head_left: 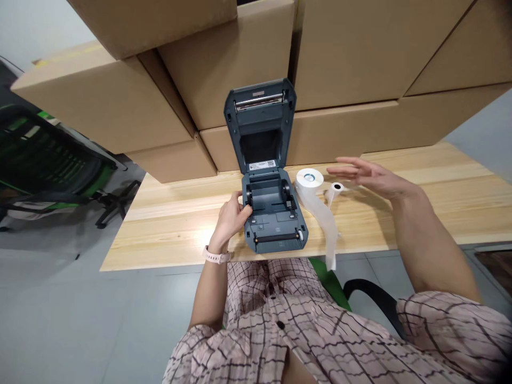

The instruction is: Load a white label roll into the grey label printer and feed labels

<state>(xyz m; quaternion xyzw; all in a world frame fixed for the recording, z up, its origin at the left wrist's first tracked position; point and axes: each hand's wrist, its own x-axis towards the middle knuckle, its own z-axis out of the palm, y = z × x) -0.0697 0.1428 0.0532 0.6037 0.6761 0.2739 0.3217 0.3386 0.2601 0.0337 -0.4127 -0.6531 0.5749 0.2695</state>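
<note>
left hand [232, 216] grips the open printer's [272, 213] left side near the bench's [400, 213] front edge; right hand [370, 176] hovers, fingers apart, just above the small roll [335, 190].

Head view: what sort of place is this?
Probably a stockroom or packing office: cardboard boxes stacked behind a wooden table, an open label printer with a label roll beside it, and an office chair.

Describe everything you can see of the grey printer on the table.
The printer is dark grey plastic, standing on the wooden table near its front edge. Its lid is swung up, showing a metal bar and a white sticker. The roll bay is empty, with two black holders and a front roller. The left hand grips its left side.
</note>
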